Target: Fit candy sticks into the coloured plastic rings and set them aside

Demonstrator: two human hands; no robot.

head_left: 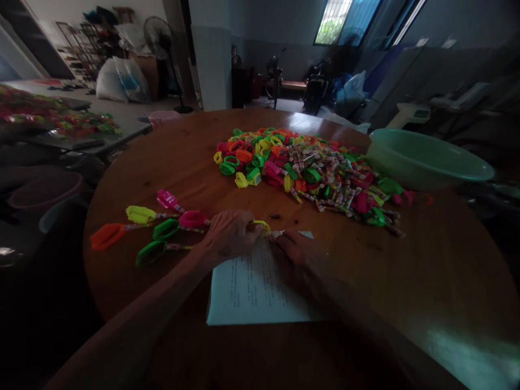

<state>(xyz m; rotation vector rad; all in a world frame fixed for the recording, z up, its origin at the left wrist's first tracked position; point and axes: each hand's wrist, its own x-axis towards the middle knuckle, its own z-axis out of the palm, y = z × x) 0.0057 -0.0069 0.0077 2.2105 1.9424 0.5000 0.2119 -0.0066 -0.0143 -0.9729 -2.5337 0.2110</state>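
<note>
My left hand [231,234] rests on the round wooden table [182,157], fingers closed on a small yellow plastic ring piece [262,224]. My right hand [298,257] lies on a printed white sheet [252,295] and pinches a thin wrapped candy stick [278,234] against that yellow piece. To the left of my left hand lie several finished pieces in a loose row: pink [193,219], yellow [140,214], green [164,230] and orange [106,236] loops with sticks attached.
A big heap of bright plastic loops and wrapped candy sticks [304,170] covers the table's far middle. A pale green basin [422,160] stands at the right edge. Another table with coloured pieces [60,116] is at far left; a fan [160,38] and bags stand behind.
</note>
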